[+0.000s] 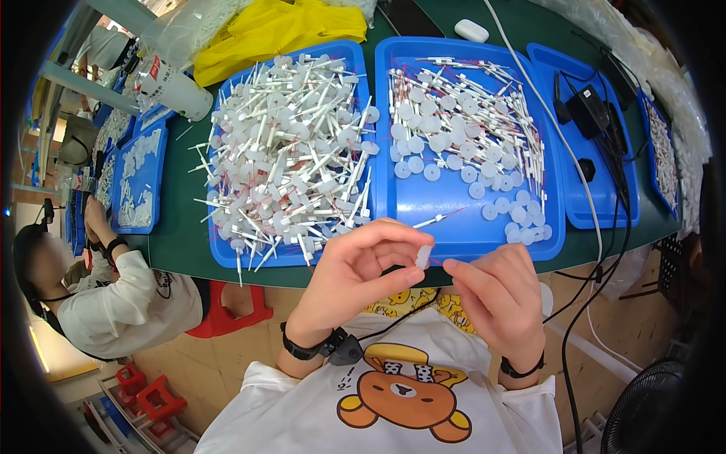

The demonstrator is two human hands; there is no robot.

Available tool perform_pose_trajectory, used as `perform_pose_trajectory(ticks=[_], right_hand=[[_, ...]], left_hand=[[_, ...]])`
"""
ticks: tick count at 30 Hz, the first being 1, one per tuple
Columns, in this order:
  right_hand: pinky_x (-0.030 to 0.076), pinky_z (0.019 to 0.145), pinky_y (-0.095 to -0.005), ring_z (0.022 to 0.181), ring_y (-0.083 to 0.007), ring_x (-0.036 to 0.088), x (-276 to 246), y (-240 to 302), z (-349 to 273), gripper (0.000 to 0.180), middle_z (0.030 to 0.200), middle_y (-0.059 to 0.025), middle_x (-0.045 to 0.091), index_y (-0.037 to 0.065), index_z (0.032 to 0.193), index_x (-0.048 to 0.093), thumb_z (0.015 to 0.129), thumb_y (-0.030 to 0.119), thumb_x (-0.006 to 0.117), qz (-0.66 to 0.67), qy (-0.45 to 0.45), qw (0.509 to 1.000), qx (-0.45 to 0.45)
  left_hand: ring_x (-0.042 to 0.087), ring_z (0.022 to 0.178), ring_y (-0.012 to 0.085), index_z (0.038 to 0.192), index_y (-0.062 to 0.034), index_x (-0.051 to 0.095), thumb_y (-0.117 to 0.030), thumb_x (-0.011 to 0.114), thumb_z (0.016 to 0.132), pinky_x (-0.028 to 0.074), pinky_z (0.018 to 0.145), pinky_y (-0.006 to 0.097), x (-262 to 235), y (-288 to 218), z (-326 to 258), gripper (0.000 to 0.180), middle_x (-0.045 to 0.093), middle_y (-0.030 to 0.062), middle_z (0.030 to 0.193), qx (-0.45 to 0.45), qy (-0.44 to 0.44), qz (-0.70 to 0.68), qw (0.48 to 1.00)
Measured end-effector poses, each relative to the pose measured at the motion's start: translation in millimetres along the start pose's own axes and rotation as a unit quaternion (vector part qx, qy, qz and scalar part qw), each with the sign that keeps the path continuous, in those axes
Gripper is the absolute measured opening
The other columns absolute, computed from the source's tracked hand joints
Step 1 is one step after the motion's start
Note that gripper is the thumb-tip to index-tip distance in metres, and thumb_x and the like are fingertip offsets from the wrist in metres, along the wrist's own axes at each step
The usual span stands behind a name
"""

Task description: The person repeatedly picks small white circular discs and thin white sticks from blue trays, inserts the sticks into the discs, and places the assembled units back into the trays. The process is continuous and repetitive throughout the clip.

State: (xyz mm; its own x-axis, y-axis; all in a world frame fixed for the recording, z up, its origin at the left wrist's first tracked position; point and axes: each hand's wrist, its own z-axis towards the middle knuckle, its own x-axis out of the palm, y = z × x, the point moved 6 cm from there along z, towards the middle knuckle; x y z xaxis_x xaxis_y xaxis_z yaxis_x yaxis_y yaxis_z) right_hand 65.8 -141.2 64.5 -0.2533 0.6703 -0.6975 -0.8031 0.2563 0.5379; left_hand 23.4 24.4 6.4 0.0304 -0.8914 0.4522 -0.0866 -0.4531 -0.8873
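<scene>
My left hand (pixel 349 266) pinches a translucent white plastic disc (pixel 423 257) between thumb and fingertips, above the near edge of the trays. A thin red wire runs from the disc toward my right hand (pixel 501 299), whose thumb and forefinger are closed on its end. Just beyond the hands, a blue tray (pixel 423 198) holds loose white discs (pixel 432 172) and thin white sticks with red wires (pixel 522 113). One single stick (pixel 439 218) lies apart in its near part. To the left, another blue tray (pixel 355 51) is heaped with sticks fitted with discs (pixel 291 151).
A yellow plastic bag (pixel 280 34) and a white cup (pixel 178 91) stand behind the left tray. Cables (pixel 620 189) and a black adapter (pixel 590 110) occupy the right tray. A white cord crosses the table. At left, another person (pixel 121 295) works beside a red stool (pixel 234 306).
</scene>
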Motion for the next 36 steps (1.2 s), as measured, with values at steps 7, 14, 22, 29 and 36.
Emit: perform_pose_trajectory(ticks=[7,14,22,29,36], right_hand=[[0.047,0.069,-0.0363,0.078,-0.0247,0.065,0.1,0.9,-0.3,0.039,0.087,-0.0086,0.067,-0.003,0.105,0.068,0.067,0.0,0.077,0.006,-0.038,0.999,-0.009],[0.047,0.062,-0.0343,0.067,-0.0243,0.063,1.9,-0.4,-2.2,0.026,0.079,-0.0085,0.065,-0.002,0.096,0.066,0.075,0.002,0.081,0.02,-0.025,0.999,0.012],[0.045,0.057,-0.0333,0.061,-0.0243,0.058,13.6,-7.3,-12.6,0.016,0.075,-0.0099,0.061,-0.002,0.096,0.068,0.083,0.005,0.076,0.153,0.095,0.98,0.082],[0.04,0.05,-0.0252,0.055,-0.0093,0.053,42.1,-22.4,-32.7,0.019,0.071,-0.0039,0.062,-0.004,0.094,0.069,0.099,0.012,0.061,0.527,0.266,0.704,0.395],[0.039,0.054,-0.0237,0.055,-0.0074,0.05,61.2,-16.7,-46.4,0.028,0.066,-0.0016,0.056,-0.005,0.096,0.067,0.103,0.021,0.057,0.629,0.331,0.538,0.452]], left_hand=[[0.062,0.103,0.0166,0.119,0.0068,0.064,0.012,0.071,0.083,0.053,0.093,0.031,6.5,3.2,-0.1,0.037,0.06,0.0122,0.118,0.02,0.05,-0.001,0.999],[0.065,0.102,0.0204,0.112,0.0078,0.069,0.011,0.076,0.078,0.054,0.088,0.033,10.0,-1.5,-7.2,0.035,0.065,0.0161,0.11,0.018,0.019,0.091,0.995],[0.071,0.082,0.021,0.1,0.0008,0.077,0.002,0.084,0.072,0.056,0.072,0.03,18.7,-21.9,-19.3,0.028,0.074,0.0116,0.092,0.121,0.011,0.336,0.934],[0.071,0.08,0.0209,0.099,0.0003,0.077,-0.003,0.083,0.074,0.056,0.068,0.029,15.9,-17.3,-23.3,0.026,0.074,0.0117,0.091,0.074,0.083,0.318,0.942],[0.071,0.077,0.0202,0.1,0.0001,0.077,-0.005,0.084,0.075,0.054,0.065,0.028,12.5,-15.4,-24.4,0.026,0.074,0.0121,0.088,0.033,0.129,0.325,0.936]])
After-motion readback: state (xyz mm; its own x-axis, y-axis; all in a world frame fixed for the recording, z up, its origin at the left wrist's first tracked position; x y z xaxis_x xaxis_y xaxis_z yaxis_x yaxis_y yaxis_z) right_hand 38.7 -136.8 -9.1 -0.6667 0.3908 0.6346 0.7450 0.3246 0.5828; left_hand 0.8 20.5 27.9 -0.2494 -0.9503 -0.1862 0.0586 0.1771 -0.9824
